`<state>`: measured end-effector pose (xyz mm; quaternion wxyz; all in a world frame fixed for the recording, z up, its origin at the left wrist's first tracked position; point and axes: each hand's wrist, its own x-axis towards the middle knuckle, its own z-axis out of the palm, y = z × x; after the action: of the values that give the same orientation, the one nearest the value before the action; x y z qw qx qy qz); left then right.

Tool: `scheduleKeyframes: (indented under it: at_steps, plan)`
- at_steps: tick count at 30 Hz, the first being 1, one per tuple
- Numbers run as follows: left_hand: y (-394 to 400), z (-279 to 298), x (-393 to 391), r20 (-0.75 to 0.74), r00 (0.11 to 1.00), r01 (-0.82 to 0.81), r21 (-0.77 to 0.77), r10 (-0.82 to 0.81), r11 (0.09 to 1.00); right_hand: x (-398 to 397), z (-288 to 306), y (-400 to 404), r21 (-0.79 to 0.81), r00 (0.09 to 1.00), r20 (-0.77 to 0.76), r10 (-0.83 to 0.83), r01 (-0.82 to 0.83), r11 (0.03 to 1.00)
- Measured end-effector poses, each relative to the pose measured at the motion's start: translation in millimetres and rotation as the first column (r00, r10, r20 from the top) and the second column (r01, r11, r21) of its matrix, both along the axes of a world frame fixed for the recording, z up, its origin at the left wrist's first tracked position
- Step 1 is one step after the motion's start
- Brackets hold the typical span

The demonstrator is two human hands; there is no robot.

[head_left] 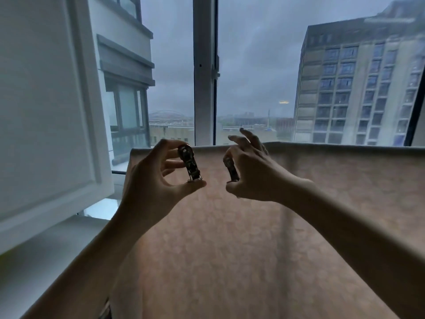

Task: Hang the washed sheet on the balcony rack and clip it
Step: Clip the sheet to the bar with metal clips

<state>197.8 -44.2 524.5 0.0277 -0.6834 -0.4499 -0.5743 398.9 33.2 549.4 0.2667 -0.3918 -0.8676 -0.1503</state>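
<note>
Sheet (264, 226) hangs draped across in front of me, its top fold far, along the window. Left hand (147, 178) pinches a clip (190, 165) upright; right hand (248, 176) pinches another clip (231, 170). I'd squeeze each wide, seat deep over the fold. Room lies rightward; sheet's edge is close on the left.

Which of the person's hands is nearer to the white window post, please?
Left. The left hand is just below the window post, slightly to its left; the right hand is further off to its right.
</note>
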Motion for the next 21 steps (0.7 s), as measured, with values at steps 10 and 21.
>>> scheduleKeyframes:
  at_steps: [10, 21]
  plan:
    - [14, 16, 4, -0.007, 1.000, 0.025, 0.137, -0.025, 0.990, 0, -3, 6, 0.066, 0.990, 0.104, -0.090, 0.084, 0.994]
    - [48, 54, -8, 0.039, 0.978, 0.206, 0.007, -0.206, 0.979, 8, -7, 5, 0.076, 0.978, 0.166, -0.123, 0.111, 0.991]
